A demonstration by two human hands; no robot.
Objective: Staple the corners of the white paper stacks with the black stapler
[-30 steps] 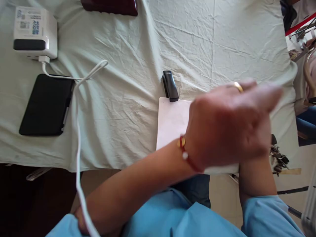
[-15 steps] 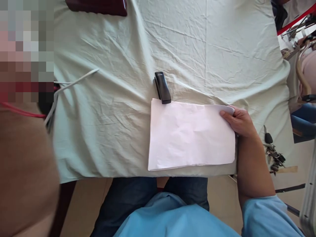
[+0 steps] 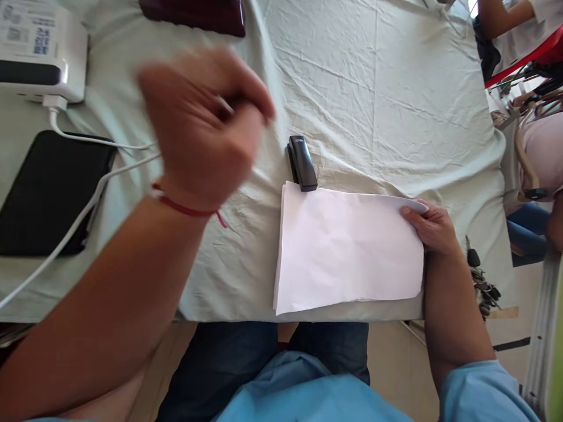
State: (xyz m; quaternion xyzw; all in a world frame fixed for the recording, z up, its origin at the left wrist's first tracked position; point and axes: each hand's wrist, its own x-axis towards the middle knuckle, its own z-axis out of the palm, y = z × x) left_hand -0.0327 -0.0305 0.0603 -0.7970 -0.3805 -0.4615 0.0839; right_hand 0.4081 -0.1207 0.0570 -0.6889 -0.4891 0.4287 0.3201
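Observation:
A stack of white paper (image 3: 347,249) lies at the near edge of the table, on a pale green cloth (image 3: 387,105). My right hand (image 3: 430,227) grips the stack's right edge, thumb on top and the corner lifted a little. A black stapler (image 3: 302,163) lies touching the stack's far left corner. My left hand (image 3: 202,126) hovers above the cloth to the left of the stapler, a little blurred, fingers curled in against the thumb with nothing visible in them. A red thread bracelet circles that wrist.
A white device (image 3: 39,55) with a white cable (image 3: 74,220) sits at the far left, with a black tablet (image 3: 48,193) beside it. A dark maroon object (image 3: 193,13) lies at the far edge. Keys (image 3: 482,281) hang off the table's right side. Another person (image 3: 539,152) sits at right.
My left hand has swung from the far left, close to the camera, up over the cloth near the stapler. My right hand still holds the paper's edge.

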